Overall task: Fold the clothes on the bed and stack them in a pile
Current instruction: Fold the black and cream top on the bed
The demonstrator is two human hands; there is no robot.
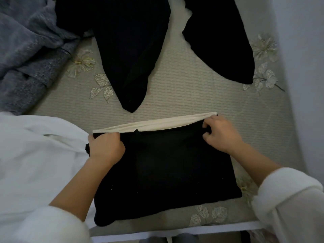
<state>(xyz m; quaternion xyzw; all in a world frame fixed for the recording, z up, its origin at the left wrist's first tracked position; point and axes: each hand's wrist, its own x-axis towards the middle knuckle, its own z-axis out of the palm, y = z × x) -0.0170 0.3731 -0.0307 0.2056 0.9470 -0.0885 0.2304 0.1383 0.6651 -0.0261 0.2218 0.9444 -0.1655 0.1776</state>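
Head view: both forearms reach in from the bottom corners of the frame, white sleeves pushed back, toward the far edge of a folded black garment (163,172) lying square in the lower centre on the patterned bed sheet (175,95). The left hand (106,148) sits knuckles-up on the garment's far left corner, fingers curled down and clamped on the cloth. The right hand (219,133) is at the far right corner, its fingers bent and pinching a fold of the black fabric. Just beyond the fingers a cream garment (154,124) shows as a strip from under the black one. Higher up lie unfolded black clothes (126,50) — a grey blanket (26,50) fills the upper left.
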